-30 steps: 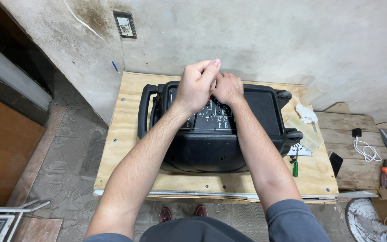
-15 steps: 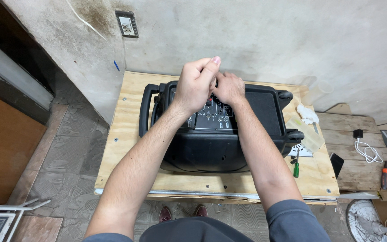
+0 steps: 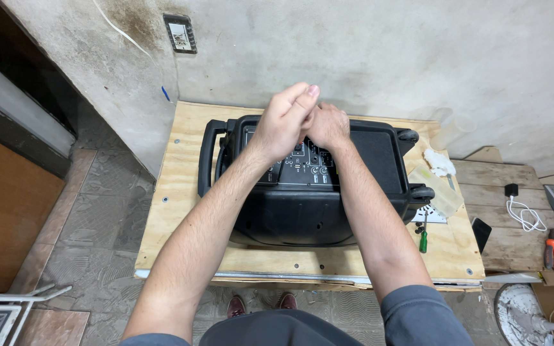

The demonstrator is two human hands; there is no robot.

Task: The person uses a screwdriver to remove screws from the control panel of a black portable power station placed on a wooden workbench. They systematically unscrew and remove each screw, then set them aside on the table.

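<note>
We are pressing our left hand [image 3: 281,123] and right hand [image 3: 326,125] together above the black speaker [image 3: 302,192], hiding whatever they are gripping, which we cannot tell.

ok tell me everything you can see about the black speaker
The speaker is a large black plastic box lying on its back on the plywood table. A carry handle sits at its left end, wheels at the right. Its control panel of knobs and sockets faces up. Both hands, left and right, meet over that panel.
</note>
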